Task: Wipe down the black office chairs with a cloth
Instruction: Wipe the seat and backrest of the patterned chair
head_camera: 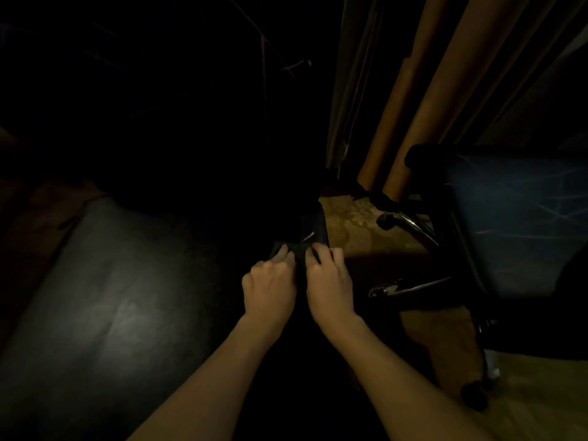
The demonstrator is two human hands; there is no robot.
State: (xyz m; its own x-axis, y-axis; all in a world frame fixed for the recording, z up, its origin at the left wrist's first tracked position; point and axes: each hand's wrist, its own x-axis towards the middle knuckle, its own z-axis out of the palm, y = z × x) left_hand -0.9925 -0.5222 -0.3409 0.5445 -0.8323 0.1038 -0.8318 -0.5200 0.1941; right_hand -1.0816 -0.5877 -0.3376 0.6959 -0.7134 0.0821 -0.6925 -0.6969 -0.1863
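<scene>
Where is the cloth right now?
In the head view the dark cloth sits centre frame, held under the fingertips of both the left hand and right hand, against the black chair edge.

In dim light, my left hand [269,283] and right hand [329,281] lie side by side, fingers curled on a dark cloth [294,249] at the right edge of a black chair seat [105,297], whose leather catches a pale sheen. To my right stands a second chair [515,218] with a bluish back and a chrome-spoked base, on patterned carpet [356,224]. Brown curtains [423,90] hang behind it.
</scene>
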